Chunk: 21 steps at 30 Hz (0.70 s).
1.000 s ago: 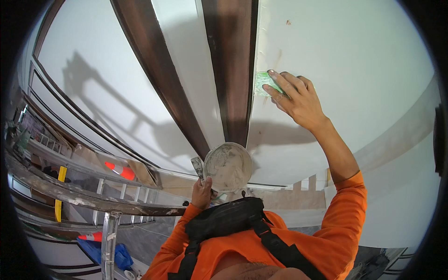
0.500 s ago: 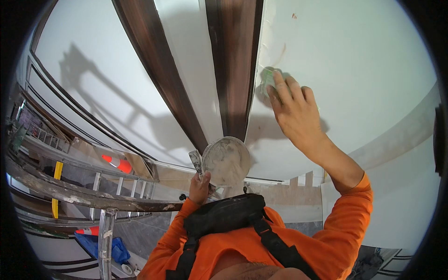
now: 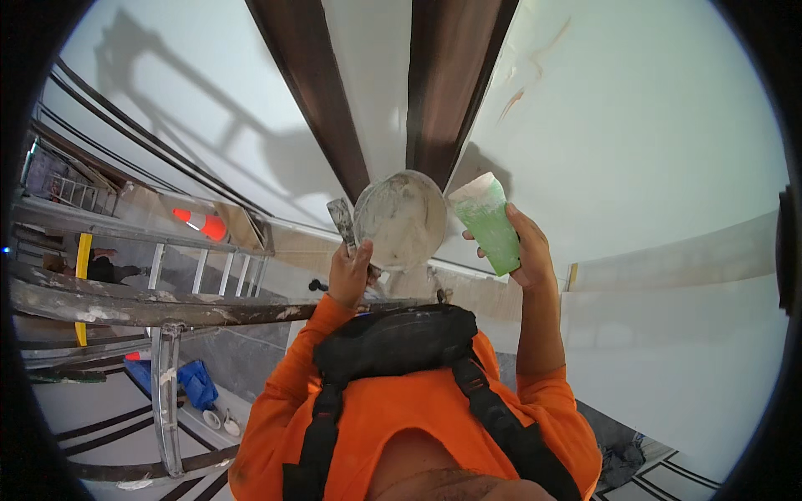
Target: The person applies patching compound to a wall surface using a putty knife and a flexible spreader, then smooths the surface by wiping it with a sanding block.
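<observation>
My right hand (image 3: 532, 249) is closed on a flat green plastic spreader (image 3: 493, 230), with pale filler smeared on its upper edge. The spreader is held away from the wall, just right of a round bucket (image 3: 361, 199). Inside the bucket is beige filler (image 3: 408, 221). My left hand (image 3: 349, 274) is closed around a putty-crusted putty knife (image 3: 341, 219), its blade pointing up beside the bucket's left side. The thumb lies against the bucket; whether these fingers also carry it is hidden.
Dark wood strips (image 3: 451, 75) run up the white wall (image 3: 635, 125), which has brownish marks. On my left, a plaster-spattered metal rail (image 3: 209, 313) crosses near my arm. Beyond it are a ladder (image 3: 200, 271), an orange cone (image 3: 200, 224) and a blue bag (image 3: 197, 384).
My right hand has come down and away from the wall with the green spreader, stopping beside the bucket. The left hand keeps its hold on the putty knife; the view has shifted.
</observation>
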Motion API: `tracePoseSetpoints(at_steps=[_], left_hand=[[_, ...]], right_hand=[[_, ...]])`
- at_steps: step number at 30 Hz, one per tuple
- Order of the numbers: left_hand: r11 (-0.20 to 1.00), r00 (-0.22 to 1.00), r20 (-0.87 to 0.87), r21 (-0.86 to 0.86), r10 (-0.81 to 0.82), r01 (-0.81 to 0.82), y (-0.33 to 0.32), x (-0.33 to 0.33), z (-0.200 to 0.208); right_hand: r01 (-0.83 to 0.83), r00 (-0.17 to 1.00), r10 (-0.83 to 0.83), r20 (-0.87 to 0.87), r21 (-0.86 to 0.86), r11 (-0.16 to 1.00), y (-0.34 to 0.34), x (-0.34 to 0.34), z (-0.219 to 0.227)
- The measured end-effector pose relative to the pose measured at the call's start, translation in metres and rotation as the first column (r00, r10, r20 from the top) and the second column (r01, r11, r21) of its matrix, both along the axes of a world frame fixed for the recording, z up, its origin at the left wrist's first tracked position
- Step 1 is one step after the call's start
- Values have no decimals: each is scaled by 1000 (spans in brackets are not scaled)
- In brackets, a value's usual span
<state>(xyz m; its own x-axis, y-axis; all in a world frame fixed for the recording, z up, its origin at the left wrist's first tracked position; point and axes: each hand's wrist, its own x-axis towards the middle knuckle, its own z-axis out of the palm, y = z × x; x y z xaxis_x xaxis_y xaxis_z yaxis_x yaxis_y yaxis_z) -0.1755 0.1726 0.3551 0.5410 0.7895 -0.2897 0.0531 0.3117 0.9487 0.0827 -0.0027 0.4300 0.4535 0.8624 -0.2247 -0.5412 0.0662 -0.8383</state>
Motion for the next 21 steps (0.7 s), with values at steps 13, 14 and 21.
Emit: tracePoseSetpoints(at_steps=[13,14,21], left_hand=[[1000,999,31,-16,-23,24,2,-1,-5],[999,998,54,-21,-30,31,2,-1,-4],[998,998,-22,16,-62,62,4,-5,-5]], right_hand=[[169,818,-133,559,-12,986,-9,15,19],[230,693,-174,699,15,973,-10,19,34],[344,-633,-155,759,455,821,16,15,145]])
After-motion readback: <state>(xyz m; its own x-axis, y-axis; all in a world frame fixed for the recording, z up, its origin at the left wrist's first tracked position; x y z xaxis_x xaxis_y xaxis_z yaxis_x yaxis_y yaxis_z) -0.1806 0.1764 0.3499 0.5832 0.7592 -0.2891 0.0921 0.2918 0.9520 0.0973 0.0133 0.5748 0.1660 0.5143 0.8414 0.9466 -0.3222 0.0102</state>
